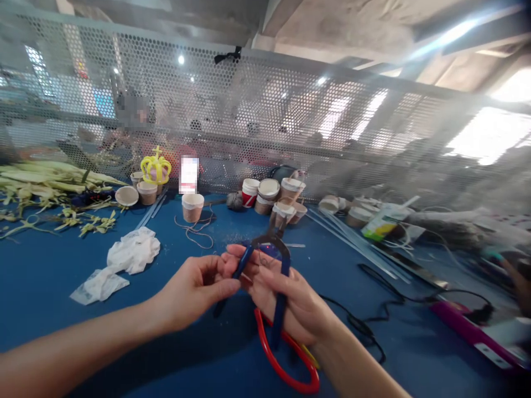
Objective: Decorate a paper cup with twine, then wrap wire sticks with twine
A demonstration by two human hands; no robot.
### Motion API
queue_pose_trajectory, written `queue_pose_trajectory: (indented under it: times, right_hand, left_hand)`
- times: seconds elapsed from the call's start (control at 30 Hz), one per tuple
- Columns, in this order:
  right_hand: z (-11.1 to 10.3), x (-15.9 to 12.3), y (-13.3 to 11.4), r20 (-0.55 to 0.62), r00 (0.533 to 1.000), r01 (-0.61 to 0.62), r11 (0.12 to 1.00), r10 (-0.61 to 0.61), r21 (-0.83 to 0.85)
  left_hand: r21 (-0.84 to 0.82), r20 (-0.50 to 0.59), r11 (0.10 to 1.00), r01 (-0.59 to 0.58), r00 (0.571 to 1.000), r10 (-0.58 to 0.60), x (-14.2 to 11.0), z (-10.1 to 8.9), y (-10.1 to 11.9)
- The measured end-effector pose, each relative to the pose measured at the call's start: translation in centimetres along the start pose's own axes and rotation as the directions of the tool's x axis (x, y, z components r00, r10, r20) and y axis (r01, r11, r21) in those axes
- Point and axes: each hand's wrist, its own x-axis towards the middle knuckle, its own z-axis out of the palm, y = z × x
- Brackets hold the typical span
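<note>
My left hand pinches one blue handle of a pair of pliers between thumb and fingers. The other blue handle lies across the palm of my right hand, with the thumb against it. The pliers' handles are spread apart and their dark jaws point away from me, in front of paper-wrapped cups. Beneath my right hand, a red handle loop with a bit of yellow beside it shows on the blue table; the rest of that tool is hidden.
Crumpled white plastic lies left. Behind stand a twine-wrapped cup, more cups, a yellow crown and a glowing phone. Clear strips, a black cable and a purple power strip lie right. Perforated metal screen behind.
</note>
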Motion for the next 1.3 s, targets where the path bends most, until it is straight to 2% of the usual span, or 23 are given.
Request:
queue_pose_trajectory:
  times: [0.1,0.17,0.23,0.37,0.43,0.5,0.6,0.67,0.73,0.83,0.9,0.97,1.07,1.2,1.3]
  right_hand:
    - [-0.1,0.0,-0.4,-0.154,0.985,0.050,0.985,-0.076,-0.166]
    - [-0.2,-0.1,-0.7,-0.225,0.962,0.067,0.935,-0.152,-0.347]
    - [-0.3,-0.4,-0.6,-0.277,0.943,0.036,0.887,-0.182,-0.461]
    - [0.0,-0.7,0.5,-0.344,0.931,-0.050,0.894,-0.119,-0.445]
    - [0.2,-0.7,1.1,-0.347,0.930,-0.047,0.900,-0.119,-0.434]
    - [0.3,-0.6,1.6,-0.345,0.929,-0.035,0.901,-0.130,-0.433]
    - [0.2,-0.4,2.0,-0.349,0.929,-0.047,0.897,-0.122,-0.439]
    - [0.1,-0.3,2.1,-0.365,0.924,-0.069,0.886,-0.116,-0.459]
    - [0.0,-0.3,2.0,-0.376,0.918,-0.082,0.866,-0.128,-0.493]
    - [-0.2,-0.3,1.5,-0.373,0.912,-0.074,0.829,-0.169,-0.555]
    - [-0.5,-0.5,1.2,-0.339,0.924,-0.070,0.797,-0.174,-0.600]
    - [-0.7,-0.6,1.0,-0.275,0.949,-0.073,0.743,-0.153,-0.665]
    - [-1.0,-0.7,1.1,-0.200,0.971,-0.080,0.615,-0.129,-0.784]
    - [-1.3,-0.5,1.5,-0.111,0.981,-0.034,0.417,-0.162,-0.908]
    - [-1.5,-0.3,1.6,-0.040,0.980,0.024,0.311,-0.196,-0.950]
  left_hand:
    - [0.082,0.058,0.997,0.000,0.998,-0.004,0.0,0.0,0.3]
    - [0.218,0.064,0.976,0.016,0.998,-0.030,-0.1,-0.1,0.8]
    - [0.376,0.042,0.927,0.011,0.999,-0.029,-0.3,-0.3,1.2]
    - [0.674,0.108,0.724,-0.146,0.989,0.098,-0.3,-0.5,0.7]
    - [0.749,0.143,0.638,-0.178,0.984,0.107,-0.1,-0.3,0.0]
    - [0.773,0.169,0.609,-0.179,0.983,0.075,0.2,-0.2,-0.5]
    - [0.763,0.189,0.622,-0.174,0.981,0.043,0.4,0.0,-0.8]
    - [0.732,0.172,0.664,-0.156,0.984,0.042,0.4,0.1,-0.7]
    - [0.656,0.124,0.750,-0.082,0.992,-0.001,0.3,0.0,-0.4]
    - [0.406,0.075,0.906,0.120,0.984,-0.164,0.3,-0.4,0.0]
    - [0.194,0.080,0.958,0.214,0.969,-0.232,0.5,-0.7,0.1]
    - [0.004,0.073,0.972,0.234,0.970,-0.233,0.7,-1.1,0.3]
    - [-0.206,0.079,0.952,0.225,0.974,-0.213,0.8,-1.7,0.6]
    - [-0.284,0.140,0.931,0.228,0.971,-0.195,0.7,-1.9,0.9]
    - [-0.297,0.165,0.928,0.225,0.969,-0.182,0.5,-2.0,0.8]
